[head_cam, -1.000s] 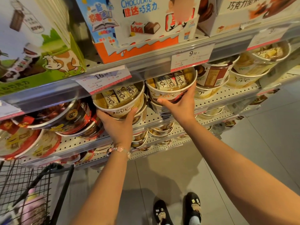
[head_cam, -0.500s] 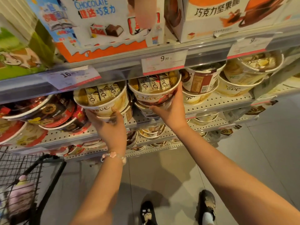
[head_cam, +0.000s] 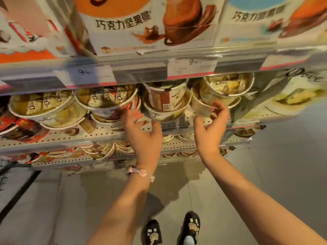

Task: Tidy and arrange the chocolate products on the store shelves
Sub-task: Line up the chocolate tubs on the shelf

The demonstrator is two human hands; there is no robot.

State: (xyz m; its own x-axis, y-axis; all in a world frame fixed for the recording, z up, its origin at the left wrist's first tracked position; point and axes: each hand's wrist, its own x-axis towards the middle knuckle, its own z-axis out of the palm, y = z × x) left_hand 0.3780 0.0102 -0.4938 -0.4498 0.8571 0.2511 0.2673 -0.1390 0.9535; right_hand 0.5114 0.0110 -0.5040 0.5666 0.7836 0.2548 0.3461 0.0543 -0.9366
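Tubs of Dove chocolate are stacked along the perforated white metal shelf (head_cam: 99,134), under a shelf edge carrying paper price tags (head_cam: 192,65). At far left, red and brown round chocolate tubs (head_cam: 19,126) are seen on their sides. Next to them, a cream-coloured Dove tub with a clear lid (head_cam: 41,105) is tilted forward, and a second cream Dove tub (head_cam: 106,98) is stacked just beside it. The left hand (head_cam: 142,135), with a pink beaded bracelet (head_cam: 139,172) at the wrist, is raised below this second tub with fingers spread and loosely curved; nothing is gripped, though whether a fingertip touches the tub cannot be told through the blur. Further right, a brown-labelled Dove tub (head_cam: 166,98) is nested in a cream bowl-shaped tub. The right hand (head_cam: 210,128) is held against the underside of the pale Dove tub stack (head_cam: 228,85), its fingers curled at the lower tub's wall. Large white chocolate-nut cartons (head_cam: 145,25) are ranged on the shelf above.
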